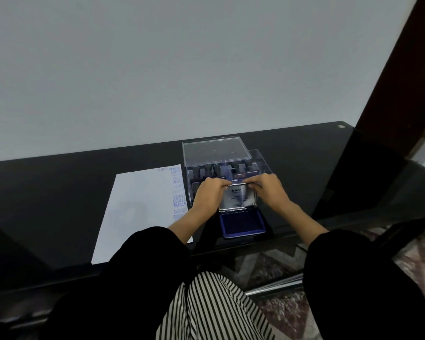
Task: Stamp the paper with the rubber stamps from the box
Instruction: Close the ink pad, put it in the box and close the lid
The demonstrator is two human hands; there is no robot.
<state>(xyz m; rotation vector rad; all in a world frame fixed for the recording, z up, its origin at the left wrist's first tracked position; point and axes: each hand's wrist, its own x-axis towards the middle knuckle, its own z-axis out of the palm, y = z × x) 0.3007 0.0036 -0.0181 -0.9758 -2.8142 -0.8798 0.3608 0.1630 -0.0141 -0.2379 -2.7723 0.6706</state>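
A blue ink pad (242,224) lies open near the table's front edge, its silver metal lid (236,198) standing up at the back. My left hand (210,193) grips the lid's top left corner and my right hand (271,191) grips its top right corner. Just behind the lid stands a clear plastic box (260,160) holding several black-handled rubber stamps (216,169), its clear lid (215,150) raised at the rear. A white paper (138,212) lies to the left, with several blue stamp prints down its right edge.
The black glass table (59,192) runs to a grey wall behind. Its right end stops beside a dark wooden door frame (402,82). Patterned floor and my striped trousers show below the front edge.
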